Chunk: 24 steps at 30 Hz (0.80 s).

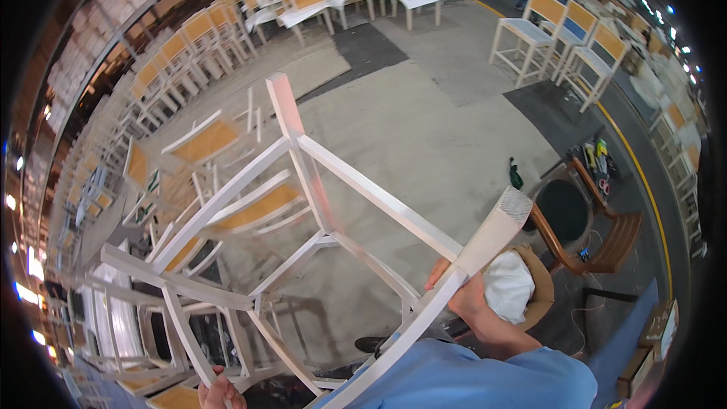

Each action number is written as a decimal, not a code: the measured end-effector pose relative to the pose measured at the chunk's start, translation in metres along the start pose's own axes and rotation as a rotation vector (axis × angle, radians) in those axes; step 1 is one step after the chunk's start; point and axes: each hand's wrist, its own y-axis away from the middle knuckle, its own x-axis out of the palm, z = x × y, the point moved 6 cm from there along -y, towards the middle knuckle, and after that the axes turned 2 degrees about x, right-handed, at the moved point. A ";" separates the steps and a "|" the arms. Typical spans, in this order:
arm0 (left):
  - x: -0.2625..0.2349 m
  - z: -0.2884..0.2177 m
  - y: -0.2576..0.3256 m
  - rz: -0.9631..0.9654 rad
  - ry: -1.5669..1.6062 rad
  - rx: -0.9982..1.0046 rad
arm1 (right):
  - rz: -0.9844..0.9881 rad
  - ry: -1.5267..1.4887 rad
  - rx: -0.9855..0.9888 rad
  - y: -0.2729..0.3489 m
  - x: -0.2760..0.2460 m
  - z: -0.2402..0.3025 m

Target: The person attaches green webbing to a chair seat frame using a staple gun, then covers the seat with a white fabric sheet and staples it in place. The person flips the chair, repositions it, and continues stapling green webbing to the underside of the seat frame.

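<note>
Both hands, right [463,297] and left [219,392], are gripping the tilted white chair frame [318,204] tightly; it could be swinging into stacked chairs [136,310].

Rows of white chairs with orange seats [189,38] line the concrete floor [424,121]. Three tall white stools [564,34] stand at upper right. A brown wooden chair [598,235] sits near a green bottle [515,176] and a white cloth [509,284].

Concrete floor [424,129], rows of chairs [182,53]
</note>
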 end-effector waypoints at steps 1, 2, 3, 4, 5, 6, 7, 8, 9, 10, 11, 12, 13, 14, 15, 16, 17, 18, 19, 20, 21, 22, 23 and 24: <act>0.021 -0.001 -0.012 -0.019 0.009 -0.034 | -0.053 -0.001 -0.010 0.002 -0.019 0.013; 0.043 -0.005 -0.021 0.015 -0.021 -0.032 | -0.101 -0.010 -0.026 0.002 -0.037 0.027; 0.065 -0.010 -0.031 0.051 -0.053 -0.031 | -0.155 -0.024 -0.058 0.004 -0.056 0.038; 0.086 -0.014 -0.042 0.089 -0.082 -0.026 | -0.206 -0.039 -0.094 0.004 -0.074 0.047; 0.101 -0.023 -0.052 0.127 -0.134 -0.018 | -0.253 -0.059 -0.124 0.005 -0.089 0.054; 0.118 -0.030 -0.064 0.121 -0.125 -0.007 | -0.310 -0.102 -0.145 0.007 -0.105 0.061; 0.138 -0.034 -0.076 0.110 -0.115 0.004 | -0.362 -0.147 -0.163 0.008 -0.121 0.065; 0.163 -0.039 -0.088 0.108 -0.109 0.016 | -0.419 -0.196 -0.187 0.011 -0.141 0.070; 0.197 -0.045 -0.098 0.230 -0.146 0.037 | -0.484 -0.205 -0.230 0.013 -0.161 0.076; 0.223 -0.048 -0.108 0.292 -0.136 0.001 | -0.544 -0.223 -0.267 0.014 -0.182 0.078; 0.246 -0.052 -0.118 0.349 -0.121 -0.033 | -0.594 -0.254 -0.300 0.014 -0.197 0.084; 0.267 -0.056 -0.130 0.404 -0.106 -0.069 | -0.647 -0.283 -0.329 0.016 -0.210 0.088; 0.286 -0.066 -0.140 0.544 -0.099 -0.063 | -0.687 -0.327 -0.344 0.011 -0.219 0.092; 0.323 -0.073 -0.145 0.570 -0.072 -0.032 | -0.717 -0.355 -0.380 0.010 -0.235 0.099; 0.362 -0.079 -0.150 0.593 -0.044 -0.003 | -0.745 -0.383 -0.418 0.009 -0.251 0.106; 0.397 -0.089 -0.149 0.601 -0.019 0.027 | -0.768 -0.417 -0.447 0.007 -0.266 0.109; 0.423 -0.093 -0.152 0.610 -0.015 0.023 | -0.768 -0.477 -0.470 0.006 -0.272 0.115; 0.450 -0.101 -0.153 0.641 -0.025 0.033 | -0.772 -0.512 -0.492 0.001 -0.275 0.120; 0.478 -0.110 -0.154 0.670 -0.039 0.043 | -0.774 -0.549 -0.512 -0.003 -0.276 0.126; 0.507 -0.118 -0.158 0.719 -0.047 0.050 | -0.790 -0.546 -0.565 -0.005 -0.288 0.131; 0.542 -0.121 -0.167 0.805 -0.044 0.036 | -0.815 -0.537 -0.631 -0.004 -0.308 0.135; 0.572 -0.123 -0.176 0.861 -0.055 0.037 | -0.851 -0.547 -0.668 -0.008 -0.316 0.138; 0.598 -0.129 -0.181 0.903 -0.065 0.047 | -0.877 -0.561 -0.690 -0.016 -0.317 0.141; 0.623 -0.136 -0.187 0.946 -0.074 0.058 | -0.916 -0.591 -0.704 -0.024 -0.317 0.141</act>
